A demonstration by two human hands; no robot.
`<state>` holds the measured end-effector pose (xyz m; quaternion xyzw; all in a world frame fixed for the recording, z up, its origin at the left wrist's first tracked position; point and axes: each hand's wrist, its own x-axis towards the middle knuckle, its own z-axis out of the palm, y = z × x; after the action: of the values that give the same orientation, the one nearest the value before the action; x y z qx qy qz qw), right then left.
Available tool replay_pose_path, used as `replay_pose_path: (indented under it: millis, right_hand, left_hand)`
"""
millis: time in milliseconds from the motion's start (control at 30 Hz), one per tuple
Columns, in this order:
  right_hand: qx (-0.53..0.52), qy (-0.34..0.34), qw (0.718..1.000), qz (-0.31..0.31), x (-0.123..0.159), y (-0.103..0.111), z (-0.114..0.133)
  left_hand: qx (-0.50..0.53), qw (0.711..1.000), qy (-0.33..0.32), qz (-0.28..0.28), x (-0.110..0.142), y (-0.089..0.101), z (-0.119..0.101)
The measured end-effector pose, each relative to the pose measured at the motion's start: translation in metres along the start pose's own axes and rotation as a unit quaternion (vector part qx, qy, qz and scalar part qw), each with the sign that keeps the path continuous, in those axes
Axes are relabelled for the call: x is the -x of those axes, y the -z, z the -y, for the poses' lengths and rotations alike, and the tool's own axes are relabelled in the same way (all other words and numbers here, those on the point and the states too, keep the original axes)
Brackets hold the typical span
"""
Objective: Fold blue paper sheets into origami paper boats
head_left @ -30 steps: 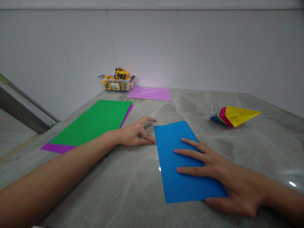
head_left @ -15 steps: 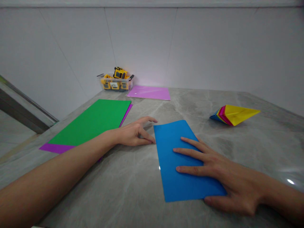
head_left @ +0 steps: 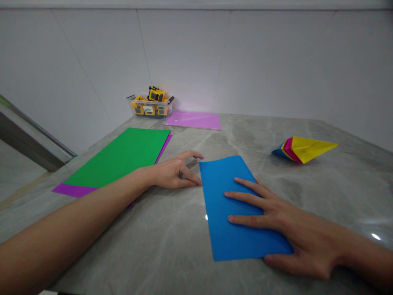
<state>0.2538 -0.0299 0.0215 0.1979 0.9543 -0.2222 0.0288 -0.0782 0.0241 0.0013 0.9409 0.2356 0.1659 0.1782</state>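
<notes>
A folded blue paper [head_left: 229, 196] lies flat on the grey marble table [head_left: 172, 233] in front of me. My right hand [head_left: 282, 223] rests flat on its right half, fingers stretched out and spread. My left hand [head_left: 175, 172] lies on the table at the paper's left edge, fingers loosely curled and apart, with the thumb and a fingertip touching that edge. Neither hand holds anything.
A green sheet [head_left: 123, 157] lies over a purple sheet [head_left: 73, 190] at the left. A pink sheet [head_left: 193, 120] and a clear box of yellow toy vehicles [head_left: 150, 105] sit by the far wall. Several folded colourful paper shapes [head_left: 302, 149] are stacked at the right.
</notes>
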Motion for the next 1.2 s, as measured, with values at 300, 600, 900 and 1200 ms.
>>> replay_pose_path:
  millis: [300,600,900,1200]
  right_hand:
    - [0.0,0.001,1.0,0.011,0.0006,0.0,-0.0012]
    - [-0.015,0.007,1.0,-0.002,-0.0004,0.0,-0.0017]
    - [0.003,-0.001,1.0,0.014,-0.0003,0.0001,-0.0004]
    - [-0.015,0.008,1.0,-0.008,-0.0006,-0.0008,-0.0025]
  left_hand:
    - [-0.005,1.0,-0.002,0.004,0.0006,0.0007,0.0009]
    - [0.011,1.0,-0.008,-0.013,0.0004,-0.0025,0.0029]
    - [0.028,0.999,-0.007,-0.03,0.0011,-0.0043,0.0024]
    - [-0.035,0.998,-0.039,-0.038,-0.0012,-0.0031,-0.0022]
